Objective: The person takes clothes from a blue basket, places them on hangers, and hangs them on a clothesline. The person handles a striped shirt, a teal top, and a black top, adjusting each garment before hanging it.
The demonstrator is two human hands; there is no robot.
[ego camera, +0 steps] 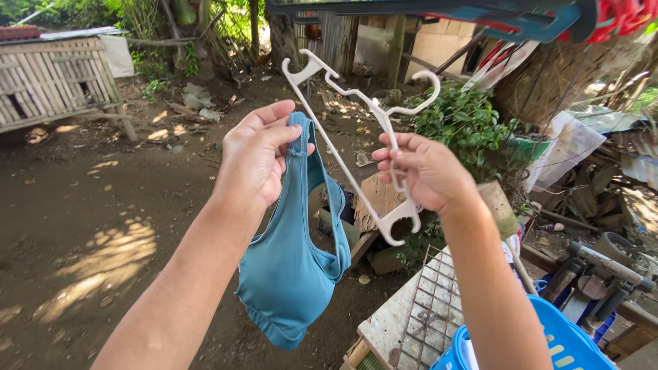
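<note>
My left hand (255, 156) pinches the strap of a teal sports bra (288, 274), which hangs down below it. My right hand (426, 171) grips a white plastic clothes hanger (356, 130) by one side, held tilted so its hook points up and to the right. The hanger's long bar slants between the two hands, close to the strap but apart from it. Both hands are raised in front of me over a dirt yard.
A blue laundry basket (555, 342) sits at the lower right beside a wire-mesh panel (428, 315). Red and blue hangers (548, 17) hang overhead. A bamboo pen (55, 79) stands far left, a leafy bush (466, 120) and scrap clutter to the right.
</note>
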